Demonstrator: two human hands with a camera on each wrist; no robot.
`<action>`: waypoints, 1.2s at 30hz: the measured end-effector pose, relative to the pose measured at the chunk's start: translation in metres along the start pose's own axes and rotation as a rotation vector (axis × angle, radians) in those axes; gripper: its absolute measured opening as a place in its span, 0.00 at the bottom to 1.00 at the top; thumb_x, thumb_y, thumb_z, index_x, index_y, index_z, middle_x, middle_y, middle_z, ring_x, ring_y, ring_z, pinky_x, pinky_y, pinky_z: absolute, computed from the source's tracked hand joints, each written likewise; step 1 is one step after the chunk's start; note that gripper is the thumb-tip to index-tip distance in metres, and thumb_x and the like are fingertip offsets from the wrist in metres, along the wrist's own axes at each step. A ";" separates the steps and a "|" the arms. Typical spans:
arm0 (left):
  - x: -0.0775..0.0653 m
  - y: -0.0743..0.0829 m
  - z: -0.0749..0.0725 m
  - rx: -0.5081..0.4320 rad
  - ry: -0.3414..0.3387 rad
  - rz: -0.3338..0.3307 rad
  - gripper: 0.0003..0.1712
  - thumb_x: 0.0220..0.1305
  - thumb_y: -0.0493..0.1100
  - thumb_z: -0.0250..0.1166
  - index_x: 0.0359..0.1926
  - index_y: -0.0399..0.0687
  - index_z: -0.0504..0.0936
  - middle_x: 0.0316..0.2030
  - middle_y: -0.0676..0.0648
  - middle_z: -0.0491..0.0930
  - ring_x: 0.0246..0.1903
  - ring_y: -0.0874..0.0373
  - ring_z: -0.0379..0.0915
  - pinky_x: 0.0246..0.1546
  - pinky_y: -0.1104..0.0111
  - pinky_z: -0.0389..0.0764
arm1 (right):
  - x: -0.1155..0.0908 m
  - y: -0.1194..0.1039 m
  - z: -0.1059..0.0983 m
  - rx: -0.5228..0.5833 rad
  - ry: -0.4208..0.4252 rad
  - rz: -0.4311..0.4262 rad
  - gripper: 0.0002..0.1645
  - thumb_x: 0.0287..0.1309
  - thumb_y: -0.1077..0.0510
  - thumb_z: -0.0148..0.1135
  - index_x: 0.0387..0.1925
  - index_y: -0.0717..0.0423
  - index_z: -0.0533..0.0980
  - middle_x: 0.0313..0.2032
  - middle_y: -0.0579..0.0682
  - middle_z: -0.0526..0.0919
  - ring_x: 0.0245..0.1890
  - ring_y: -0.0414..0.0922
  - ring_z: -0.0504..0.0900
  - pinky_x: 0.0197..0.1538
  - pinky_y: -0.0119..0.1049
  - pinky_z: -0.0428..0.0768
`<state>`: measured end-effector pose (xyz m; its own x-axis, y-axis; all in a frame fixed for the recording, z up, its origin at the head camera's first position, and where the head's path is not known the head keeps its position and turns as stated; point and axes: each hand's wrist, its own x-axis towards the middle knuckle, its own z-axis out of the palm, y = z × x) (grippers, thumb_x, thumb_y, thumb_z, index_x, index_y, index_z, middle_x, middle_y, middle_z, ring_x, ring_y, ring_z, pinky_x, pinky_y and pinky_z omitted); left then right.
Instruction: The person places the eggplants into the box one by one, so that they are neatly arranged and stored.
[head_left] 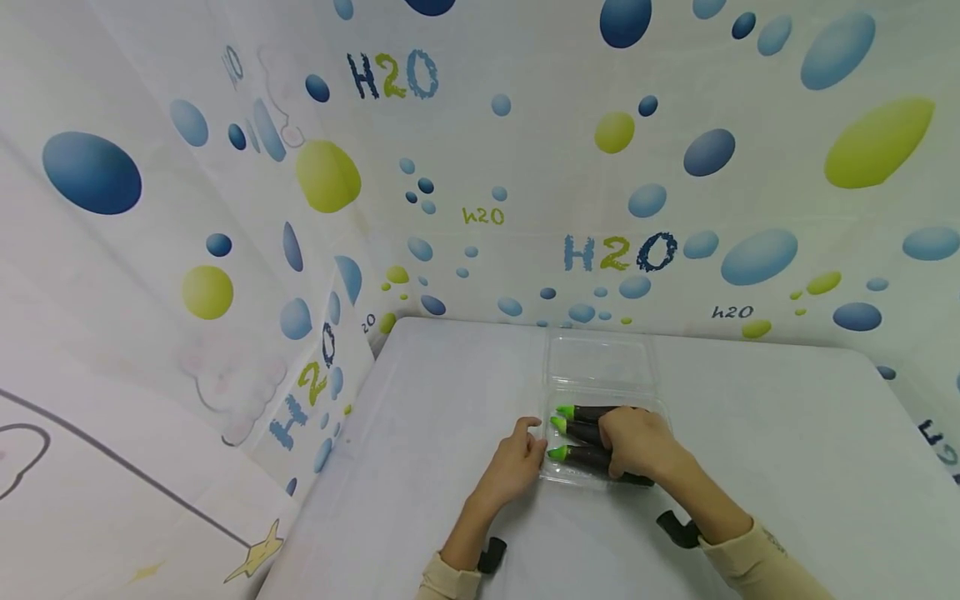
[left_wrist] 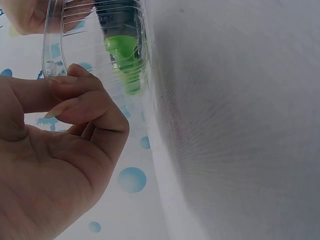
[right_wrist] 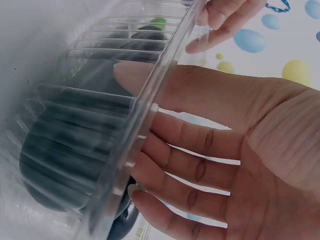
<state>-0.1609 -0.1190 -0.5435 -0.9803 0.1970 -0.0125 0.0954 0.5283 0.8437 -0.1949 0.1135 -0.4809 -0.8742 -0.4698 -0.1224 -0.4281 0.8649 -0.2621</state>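
Observation:
A clear plastic clamshell box [head_left: 600, 364] lies with its lid folded back. Three dark eggplants with green stems rest side by side in its tray: a front eggplant [head_left: 588, 457], a middle eggplant [head_left: 577, 431] and a back eggplant [head_left: 588, 412]. My left hand [head_left: 516, 460] pinches the tray's left rim, fingers curled at the edge in the left wrist view. My right hand [head_left: 641, 442] reaches over the tray's right side and grips an eggplant [right_wrist: 70, 145]; the thumb shows through the clear wall, and which eggplant is hard to tell.
A white-covered table [head_left: 435, 392] bears the box. Behind it and to the left hangs a white sheet [head_left: 540, 150] printed with blue and green drops. Dark wrist devices [head_left: 678, 530] sit by both sleeves.

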 end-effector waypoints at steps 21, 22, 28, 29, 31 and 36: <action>-0.001 0.000 0.000 0.019 0.008 0.024 0.22 0.79 0.41 0.56 0.67 0.35 0.70 0.25 0.57 0.74 0.21 0.67 0.67 0.25 0.71 0.70 | -0.007 -0.003 -0.007 0.026 0.011 0.009 0.20 0.34 0.56 0.87 0.30 0.53 0.82 0.29 0.43 0.82 0.30 0.42 0.76 0.36 0.45 0.79; -0.001 -0.001 0.000 0.016 0.008 0.024 0.22 0.79 0.41 0.56 0.67 0.35 0.70 0.25 0.57 0.74 0.21 0.66 0.67 0.25 0.71 0.70 | -0.007 -0.003 -0.007 0.026 0.013 0.010 0.20 0.35 0.56 0.86 0.30 0.53 0.82 0.29 0.43 0.82 0.31 0.42 0.76 0.36 0.45 0.79; -0.002 -0.002 0.000 0.006 0.006 0.007 0.23 0.79 0.42 0.57 0.68 0.35 0.69 0.25 0.56 0.75 0.22 0.66 0.67 0.24 0.71 0.70 | -0.011 0.001 -0.012 0.056 0.028 0.019 0.18 0.41 0.54 0.85 0.33 0.52 0.84 0.30 0.43 0.83 0.30 0.41 0.77 0.34 0.44 0.78; -0.002 -0.002 -0.001 0.007 0.006 0.005 0.23 0.80 0.42 0.57 0.68 0.35 0.69 0.25 0.56 0.75 0.22 0.66 0.67 0.24 0.71 0.69 | -0.012 0.003 -0.013 0.064 0.030 0.023 0.18 0.43 0.53 0.85 0.33 0.52 0.84 0.30 0.43 0.83 0.30 0.41 0.77 0.34 0.43 0.78; -0.003 -0.002 -0.001 0.006 0.006 0.007 0.23 0.79 0.42 0.57 0.68 0.35 0.69 0.25 0.56 0.75 0.22 0.66 0.67 0.24 0.71 0.69 | -0.014 0.005 -0.016 0.087 0.040 0.032 0.17 0.45 0.53 0.84 0.35 0.52 0.84 0.31 0.43 0.83 0.30 0.41 0.77 0.33 0.43 0.78; -0.003 -0.003 -0.002 0.010 0.006 0.012 0.23 0.79 0.43 0.57 0.68 0.35 0.70 0.26 0.56 0.75 0.22 0.66 0.67 0.25 0.71 0.70 | -0.019 0.012 -0.022 0.138 0.082 0.053 0.16 0.49 0.52 0.82 0.37 0.52 0.84 0.30 0.42 0.82 0.31 0.41 0.78 0.34 0.44 0.78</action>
<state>-0.1584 -0.1227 -0.5451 -0.9800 0.1989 0.0011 0.1093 0.5338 0.8385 -0.1884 0.1366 -0.4602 -0.9129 -0.4034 -0.0620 -0.3506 0.8529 -0.3867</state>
